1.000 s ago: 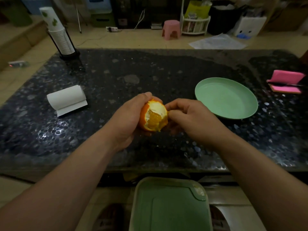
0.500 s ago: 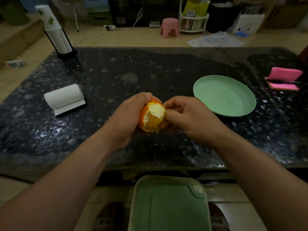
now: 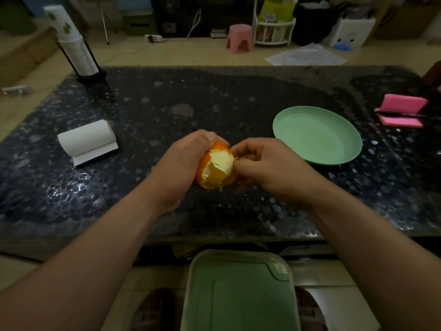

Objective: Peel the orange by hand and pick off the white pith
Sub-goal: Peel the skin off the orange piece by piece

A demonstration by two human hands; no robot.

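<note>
Over the dark table (image 3: 238, 96), just left of the green plate (image 3: 317, 134), I see the left hand (image 3: 183, 168) curled round the orange (image 3: 216, 174) and the right hand (image 3: 272, 168) pinching the rind (image 3: 220, 147) edge. I judge it maybe one third peeled; much rind and the white pith (image 3: 223, 160) are left.

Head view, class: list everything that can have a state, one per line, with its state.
orange: partly peeled, white pith exposed
left hand: grips the orange
right hand: pinches at the orange's edge
green plate: upright on table, holding nothing
paper roll: on its side, end sheet unrolled
</note>
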